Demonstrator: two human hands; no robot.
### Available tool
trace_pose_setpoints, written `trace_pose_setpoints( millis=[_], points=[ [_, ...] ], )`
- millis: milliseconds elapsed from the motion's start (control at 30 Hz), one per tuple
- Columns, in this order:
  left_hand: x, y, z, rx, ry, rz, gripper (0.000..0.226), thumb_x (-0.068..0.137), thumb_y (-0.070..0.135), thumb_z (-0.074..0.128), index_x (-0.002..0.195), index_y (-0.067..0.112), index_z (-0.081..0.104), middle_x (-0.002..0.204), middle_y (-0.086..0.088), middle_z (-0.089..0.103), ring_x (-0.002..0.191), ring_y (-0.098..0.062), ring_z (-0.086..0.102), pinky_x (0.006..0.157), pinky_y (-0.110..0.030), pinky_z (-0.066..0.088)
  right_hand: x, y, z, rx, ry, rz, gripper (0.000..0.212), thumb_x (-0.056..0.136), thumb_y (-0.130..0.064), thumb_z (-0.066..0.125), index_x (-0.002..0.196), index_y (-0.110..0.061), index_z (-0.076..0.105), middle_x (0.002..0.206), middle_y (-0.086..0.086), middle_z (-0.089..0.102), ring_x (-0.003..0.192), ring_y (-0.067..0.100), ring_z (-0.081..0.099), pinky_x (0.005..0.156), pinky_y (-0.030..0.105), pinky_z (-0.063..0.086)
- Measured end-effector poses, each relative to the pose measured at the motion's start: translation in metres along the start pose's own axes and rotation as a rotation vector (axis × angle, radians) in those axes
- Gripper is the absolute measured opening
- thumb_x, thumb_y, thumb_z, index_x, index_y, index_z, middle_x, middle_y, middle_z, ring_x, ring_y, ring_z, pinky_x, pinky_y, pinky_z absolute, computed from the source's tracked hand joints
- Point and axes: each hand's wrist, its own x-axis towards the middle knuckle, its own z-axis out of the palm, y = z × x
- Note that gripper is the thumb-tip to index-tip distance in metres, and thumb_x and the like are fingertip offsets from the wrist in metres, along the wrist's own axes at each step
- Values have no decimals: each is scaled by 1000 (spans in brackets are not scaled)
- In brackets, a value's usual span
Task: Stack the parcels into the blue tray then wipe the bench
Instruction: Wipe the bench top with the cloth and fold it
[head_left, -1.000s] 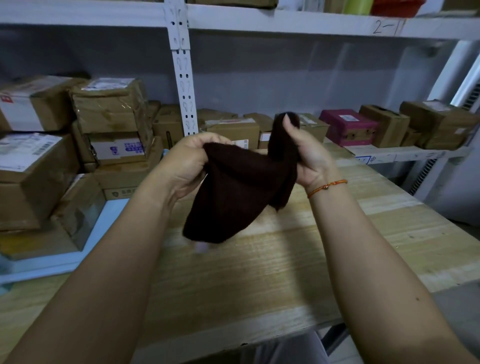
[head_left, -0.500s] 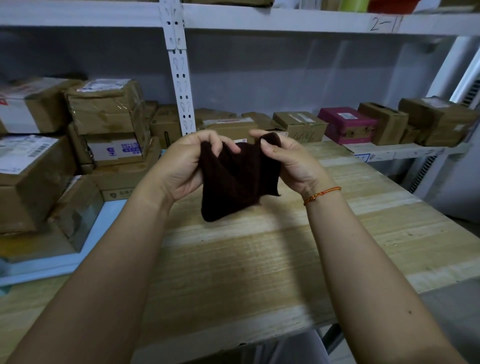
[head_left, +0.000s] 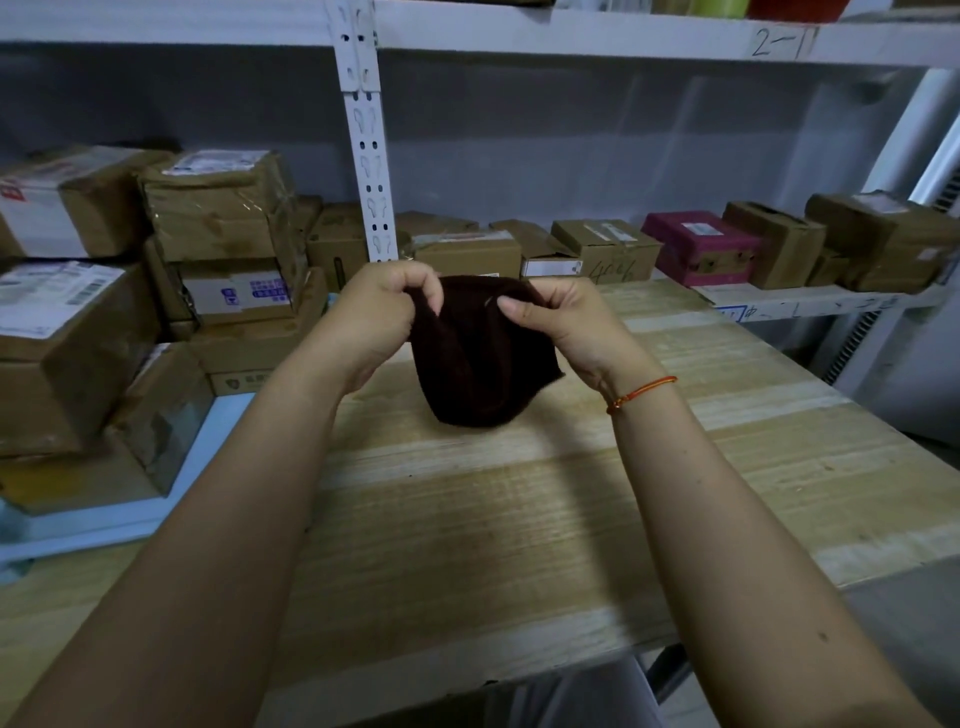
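**Both hands pinch a dark cloth above the bench**

Both forearms reach forward from the bottom corners of the view and meet over the middle of the wooden bench (head_left: 467, 519). Left hand (head_left: 363, 317): knuckles up, fingers curled, thumb and fingertips pinching the upper left edge of a dark brown cloth (head_left: 480, 358). Right hand (head_left: 566, 327): palm turned partly toward the camera, thumb and forefinger pinching the upper right edge, remaining fingers curled behind the fabric. An orange cord bracelet (head_left: 641, 393) sits on the right wrist.

The cloth hangs between the two grips, bunched at the top where the hands are close together, its rounded lower fold drooping below them. Whether the fold touches the bench top cannot be told from this angle.

Stacked parcels (head_left: 218, 244) in brown card and tape stand at the left, on and around the blue tray (head_left: 218, 431), whose pale rim shows along the bench's left side. More small boxes line the low shelf behind the bench, among them a pink box (head_left: 698, 247) to the right. A white shelf upright (head_left: 366, 130) rises behind the hands.
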Motion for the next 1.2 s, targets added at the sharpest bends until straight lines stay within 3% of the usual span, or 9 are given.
trace_pose_setpoints(
  millis=[67,267,500,567,667,800,933,1100,1200],
  points=[
    [-1,4,-1,206,5,23,50,71,-19,35,51,22,57,69,0,56,73,-17,51,68,-25,40,0,-3,3,-44,38,-42,12,91,-2,63,94,-9,73,81,-4,76,83,10,72,76,22,56],
    [-6,18,-1,568,30,69,26,86,7,47,71,6,69,75,-5,63,74,-15,56,62,-19,38,3,-13,13,-119,224,-150,15,89,-1,67,90,-14,75,80,-8,75,82,9,71,75,23,55],
    [-16,16,6,997,-205,-27,66,80,81,35,65,23,62,63,4,57,62,-9,55,51,-26,34,10,-25,12,-231,484,-192,14,80,-15,79,72,-25,72,71,-9,70,73,7,67,71,29,56],
    [-17,16,1,866,-313,-125,58,73,81,50,72,25,65,69,6,62,67,-9,59,56,-27,43,11,-25,5,-266,558,-153,15,78,-20,81,68,-21,70,70,-5,68,74,14,66,77,39,56],
    [-15,11,-7,425,-134,-83,24,73,44,79,86,27,69,83,9,70,81,-6,66,71,-24,52,6,-25,-12,-192,562,-32,26,78,-22,81,78,2,70,77,12,69,77,27,68,79,48,56],
    [-12,9,-5,-279,54,-85,24,84,-2,69,83,18,57,70,5,64,65,-7,65,57,-19,53,-8,-24,-19,-17,427,66,13,84,-12,75,88,0,71,79,7,73,72,17,71,68,33,60],
    [-17,9,2,-459,6,-260,30,88,-6,61,103,20,56,86,-4,66,62,-9,67,52,-23,56,-23,-23,-25,25,316,222,5,86,-10,72,84,-5,70,75,6,73,69,16,71,64,26,57],
    [-25,4,1,-591,-324,-564,27,82,-3,58,107,0,66,89,-15,73,69,-17,74,58,-26,61,-42,-27,-36,-170,233,396,20,84,-10,74,73,-10,57,67,6,62,61,16,62,58,25,52],
    [-22,-8,11,-560,-319,-674,23,89,-2,55,110,-3,64,91,-16,71,72,-19,73,60,-27,61,-44,-21,-38,-294,263,449,28,83,-15,77,72,-14,50,69,5,57,67,19,58,67,32,51]
  ],
)
